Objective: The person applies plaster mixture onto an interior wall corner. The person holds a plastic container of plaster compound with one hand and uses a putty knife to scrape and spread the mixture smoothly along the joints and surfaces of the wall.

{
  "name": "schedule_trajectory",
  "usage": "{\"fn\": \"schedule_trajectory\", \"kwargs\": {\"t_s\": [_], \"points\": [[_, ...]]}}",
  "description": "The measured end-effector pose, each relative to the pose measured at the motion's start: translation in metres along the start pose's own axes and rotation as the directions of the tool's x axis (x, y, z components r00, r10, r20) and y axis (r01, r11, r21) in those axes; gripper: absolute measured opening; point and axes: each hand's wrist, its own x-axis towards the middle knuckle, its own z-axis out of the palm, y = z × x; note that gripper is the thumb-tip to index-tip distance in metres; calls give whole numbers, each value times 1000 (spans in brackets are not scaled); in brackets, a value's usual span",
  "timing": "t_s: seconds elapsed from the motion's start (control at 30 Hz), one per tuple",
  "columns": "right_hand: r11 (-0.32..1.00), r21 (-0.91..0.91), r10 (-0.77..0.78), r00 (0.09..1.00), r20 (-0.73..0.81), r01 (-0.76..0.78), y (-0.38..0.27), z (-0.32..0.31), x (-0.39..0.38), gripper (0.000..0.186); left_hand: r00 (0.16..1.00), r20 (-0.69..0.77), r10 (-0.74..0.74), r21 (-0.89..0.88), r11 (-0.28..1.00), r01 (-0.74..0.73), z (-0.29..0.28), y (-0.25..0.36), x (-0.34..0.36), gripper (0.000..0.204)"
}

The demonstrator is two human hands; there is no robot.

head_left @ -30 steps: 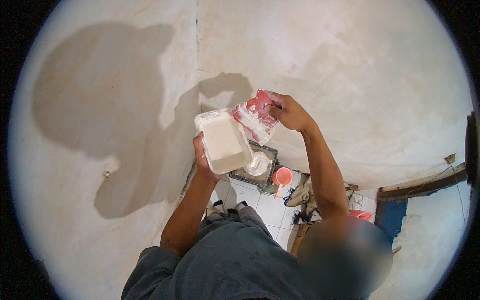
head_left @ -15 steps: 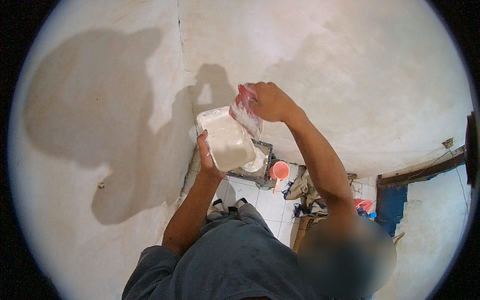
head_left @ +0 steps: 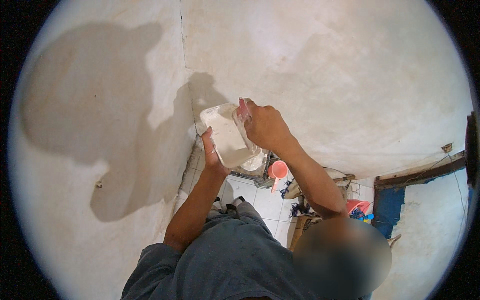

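Note:
My left hand (head_left: 214,156) grips a white rectangular tub (head_left: 226,135) from its left side, thumb over the rim. Pale, creamy plaster or filler lies inside the tub. Closed around a flat red scraper (head_left: 243,111) smeared with the same white stuff, my right hand (head_left: 266,125) is at the tub's right rim. The scraper's blade is seen nearly edge-on along that rim; my fingers hide part of it. I cannot tell whether the blade touches the rim.
Two plastered walls (head_left: 320,75) meet in a corner ahead. On the white tiled floor (head_left: 239,191), below the tub, sits a dark tray (head_left: 265,172) with white mix. Beside it are a pink dipper (head_left: 278,170), crumpled sacks (head_left: 295,190) and a red container (head_left: 357,205) at the right.
My right hand has come down and the scraper has turned from showing its flat face to nearly edge-on at the tub's right rim. The tub has shifted slightly.

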Motion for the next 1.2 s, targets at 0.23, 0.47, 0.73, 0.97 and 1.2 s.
{"fn": "schedule_trajectory", "kwargs": {"t_s": [0.23,0.47,0.73,0.97,1.2], "points": [[987,149,62,997,-50,-54,0,11,-10,40,991,136,1,-49,999,5,-4,-7,6,78],[973,223,99,985,-138,-67,7,10,-22,43,985,170,-15,-41,999,23,8,-10,3,95],[949,315,85,981,-172,-27,6,3,-28,42,984,175,-24,-69,997,37,7,-17,6,93],[914,404,94,987,-132,-33,2,4,-33,44,921,390,16,-208,975,71,-6,-23,8,83],[953,302,28,996,-80,-2,-2,10,-35,41,843,537,12,-294,940,174,-17,-24,10,79]]}}
